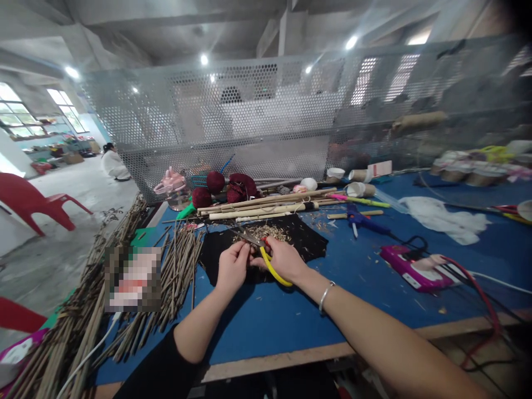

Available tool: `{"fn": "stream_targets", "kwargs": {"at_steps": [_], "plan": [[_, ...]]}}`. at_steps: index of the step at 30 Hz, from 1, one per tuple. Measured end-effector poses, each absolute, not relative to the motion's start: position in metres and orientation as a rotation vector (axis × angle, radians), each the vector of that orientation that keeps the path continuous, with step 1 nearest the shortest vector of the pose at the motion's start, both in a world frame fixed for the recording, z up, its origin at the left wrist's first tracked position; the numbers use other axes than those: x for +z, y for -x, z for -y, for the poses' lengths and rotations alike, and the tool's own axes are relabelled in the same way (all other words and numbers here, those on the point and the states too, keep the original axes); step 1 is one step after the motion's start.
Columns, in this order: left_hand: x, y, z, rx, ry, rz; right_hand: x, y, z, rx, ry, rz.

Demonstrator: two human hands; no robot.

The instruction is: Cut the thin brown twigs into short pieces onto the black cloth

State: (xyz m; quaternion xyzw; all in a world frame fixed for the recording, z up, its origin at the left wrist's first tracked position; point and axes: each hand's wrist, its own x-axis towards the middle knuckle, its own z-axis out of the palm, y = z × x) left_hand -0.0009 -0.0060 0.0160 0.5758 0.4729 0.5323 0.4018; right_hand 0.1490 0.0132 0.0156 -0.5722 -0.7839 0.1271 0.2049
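Yellow-handled scissors (272, 269) are in my right hand (285, 259), their blades pointing up and left over a black cloth (307, 238). Small cut brown pieces (270, 231) lie heaped on that cloth, just beyond the blades. My left hand (233, 266) is beside the scissors, thumb and fingertips pinched together; whatever they hold is too small to name. Both hands are close together above the near part of the cloth. Left of them, many thin dry stalks (178, 266) lie on the blue table (257, 327).
Bamboo sticks (261, 209), dark red yarn balls (241, 187) and a blue glue gun (366, 220) lie farther back. A purple power strip (415, 269) with cables is at right. Behind stands a perforated metal screen (249, 122); a person (113, 163) crouches far left.
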Motion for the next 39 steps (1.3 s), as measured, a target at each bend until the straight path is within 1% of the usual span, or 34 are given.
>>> {"fn": "stream_targets", "kwargs": {"at_steps": [8, 19, 24, 31, 39], "plan": [[0.008, 0.000, 0.000, 1.344, -1.257, -1.097, 0.016, -0.151, -0.017, 0.327, 1.673, 2.194], [0.002, 0.003, -0.007, 1.458, -1.097, -1.197, 0.015, -0.151, -0.016, 0.251, 1.714, 2.197], [0.004, 0.002, -0.006, 1.447, -1.108, -1.181, 0.015, -0.148, -0.012, 0.299, 1.633, 2.220], [0.006, 0.000, -0.002, 1.432, -1.062, -1.116, 0.018, -0.146, -0.010, 0.276, 1.535, 2.221], [0.010, -0.001, 0.003, 1.437, -1.048, -1.096, 0.008, -0.145, -0.008, 0.422, 1.494, 2.183]]}}
